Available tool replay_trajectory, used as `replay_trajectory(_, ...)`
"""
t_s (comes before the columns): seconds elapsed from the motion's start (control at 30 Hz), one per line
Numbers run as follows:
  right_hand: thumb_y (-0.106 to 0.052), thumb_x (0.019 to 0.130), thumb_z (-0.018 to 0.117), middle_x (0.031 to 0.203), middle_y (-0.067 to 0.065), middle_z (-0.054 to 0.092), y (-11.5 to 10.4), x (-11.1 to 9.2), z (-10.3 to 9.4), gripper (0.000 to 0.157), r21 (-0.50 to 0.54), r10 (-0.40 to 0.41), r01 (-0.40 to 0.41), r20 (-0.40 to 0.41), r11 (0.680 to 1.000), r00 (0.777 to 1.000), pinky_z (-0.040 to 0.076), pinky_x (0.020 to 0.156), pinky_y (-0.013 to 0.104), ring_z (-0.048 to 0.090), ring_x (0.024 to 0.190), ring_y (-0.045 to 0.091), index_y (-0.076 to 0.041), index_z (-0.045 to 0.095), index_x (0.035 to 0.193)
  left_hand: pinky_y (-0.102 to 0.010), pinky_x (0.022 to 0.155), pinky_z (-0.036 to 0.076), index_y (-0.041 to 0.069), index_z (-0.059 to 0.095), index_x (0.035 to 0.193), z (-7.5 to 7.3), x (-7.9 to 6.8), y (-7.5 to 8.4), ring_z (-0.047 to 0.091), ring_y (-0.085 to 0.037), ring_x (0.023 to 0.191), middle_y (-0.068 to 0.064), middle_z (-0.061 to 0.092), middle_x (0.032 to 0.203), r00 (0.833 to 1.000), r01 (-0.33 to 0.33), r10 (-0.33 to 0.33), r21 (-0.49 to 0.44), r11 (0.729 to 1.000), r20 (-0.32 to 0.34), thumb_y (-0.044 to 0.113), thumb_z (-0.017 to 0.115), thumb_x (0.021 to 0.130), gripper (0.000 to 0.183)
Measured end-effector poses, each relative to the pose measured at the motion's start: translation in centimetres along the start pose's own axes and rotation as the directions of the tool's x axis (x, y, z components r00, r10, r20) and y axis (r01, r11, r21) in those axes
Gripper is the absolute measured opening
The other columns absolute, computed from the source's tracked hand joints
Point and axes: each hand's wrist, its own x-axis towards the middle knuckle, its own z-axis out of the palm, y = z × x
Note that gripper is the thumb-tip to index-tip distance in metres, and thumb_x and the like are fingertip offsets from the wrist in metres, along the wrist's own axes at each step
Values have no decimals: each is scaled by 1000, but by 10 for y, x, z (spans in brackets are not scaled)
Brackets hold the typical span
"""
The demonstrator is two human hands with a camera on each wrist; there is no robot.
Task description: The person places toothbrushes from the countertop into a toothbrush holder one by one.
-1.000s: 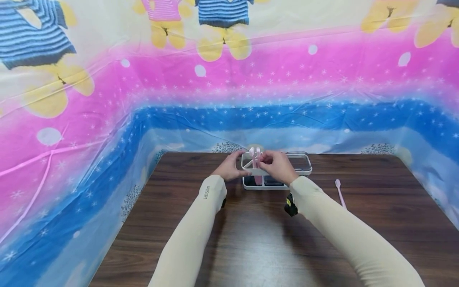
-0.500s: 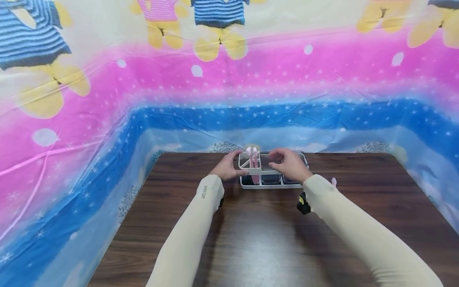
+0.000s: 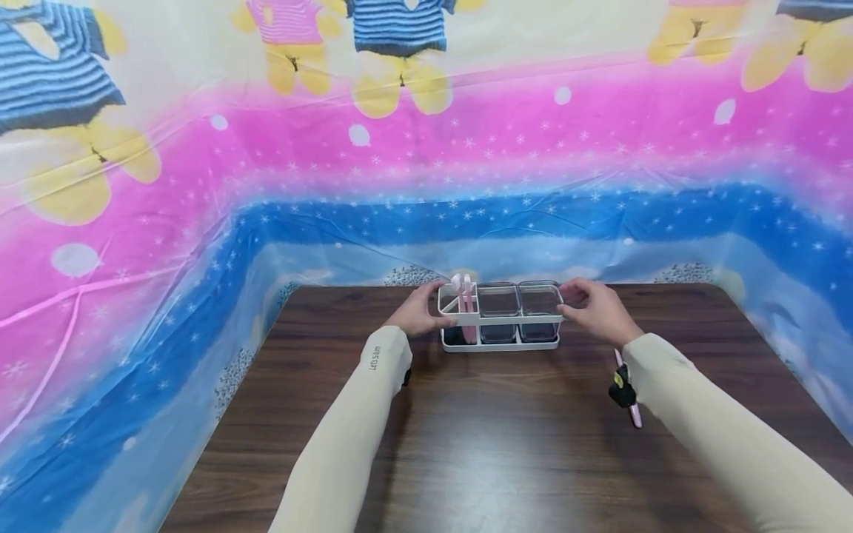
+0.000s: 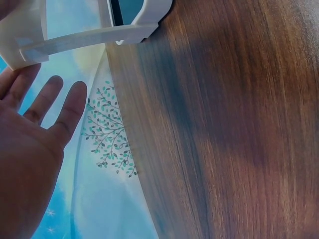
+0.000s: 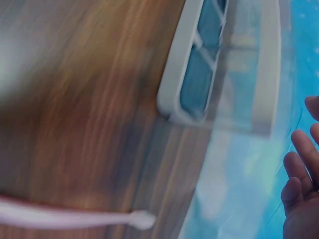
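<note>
A white toothbrush holder [image 3: 500, 346] with clear cups [image 3: 498, 300] stands at the back of the table. Two pink toothbrushes [image 3: 468, 303] stand upright in its left section. My left hand [image 3: 416, 309] grips its left end, thumb at the front and fingers behind; in the left wrist view, fingertips touch the white frame [image 4: 84, 41]. At the right end is my right hand [image 3: 603, 311], thumb and fingers spread around the corner and holding nothing; the right wrist view has its fingers [image 5: 304, 149] just beside the frame. Another pink toothbrush [image 3: 635, 416] lies on the table, partly hidden by my right wrist.
The dark wooden table [image 3: 493, 444] reaches back to a patterned cloth [image 3: 426, 215], which hangs behind it and along its sides. A black wrist camera [image 3: 623, 390] sits under my right sleeve, over the loose toothbrush.
My right hand has let go of a pink toothbrush in the left section and moved right to the holder's right end. My left hand has stayed at the left end.
</note>
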Motion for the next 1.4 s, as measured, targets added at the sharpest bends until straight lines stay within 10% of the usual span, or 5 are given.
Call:
replay_trajectory(0.67, -29, 90, 64, 99, 18, 59, 95, -57, -13, 44, -77, 234, -232, 26, 970, 972, 48, 70, 41, 56, 85, 29, 5, 54, 115, -46, 103, 34, 18, 27, 150, 1, 2, -4, 37, -25, 129, -9, 33, 147, 1000, -12, 12, -2, 1000, 5, 34, 76, 80, 87)
replay_trajectory(0.97, -31, 87, 68, 85, 13, 58, 103, -65, -4, 45, -77, 345, -338, 117, 938, 931, 45, 62, 35, 54, 70, 23, 7, 54, 106, -45, 103, 34, 17, 27, 150, 0, 2, -1, 38, -25, 129, -9, 32, 148, 1000, -17, 17, -4, 1000, -2, 34, 76, 80, 87)
replay_trajectory(1.4, -21, 83, 71, 79, 14, 58, 100, -66, 7, 30, -145, 429, -419, 45, 896, 902, 45, 59, 35, 55, 68, 23, 6, 59, 92, -45, 103, 34, 16, 27, 149, 0, 1, -2, 38, -26, 129, -10, 33, 147, 1000, -15, 15, -8, 1000, -2, 34, 77, 80, 87)
